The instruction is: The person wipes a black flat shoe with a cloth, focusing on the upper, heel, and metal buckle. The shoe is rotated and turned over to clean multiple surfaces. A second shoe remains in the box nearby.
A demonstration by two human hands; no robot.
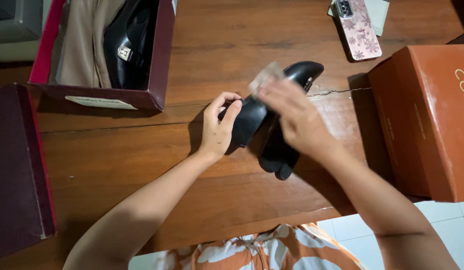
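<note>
On the wooden table (142,150), the left hand (218,127) grips a glossy black shoe (252,117) while the right hand (297,117) pinches a pale wipe (264,77).

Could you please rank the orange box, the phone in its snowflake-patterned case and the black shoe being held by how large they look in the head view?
1. Orange cardboard box, partly cut off by the frame.
2. Glossy black shoe, partly hidden by both hands.
3. Phone in its pink snowflake-patterned case, farthest away, so its true size is unsure.

Black shoe (252,117): smooth leather-like upper, moderate gloss. Wipe (265,76) on it: thin, pale, cloth or tissue, blurred. Table (142,150): brown wood, visible grain, satin sheen, one crack. Maroon box (152,75) and orange box (427,115): matt cardboard. Phone case (359,30): glossy plastic, patterned. Boxed shoe's buckle (124,53): metal
</note>
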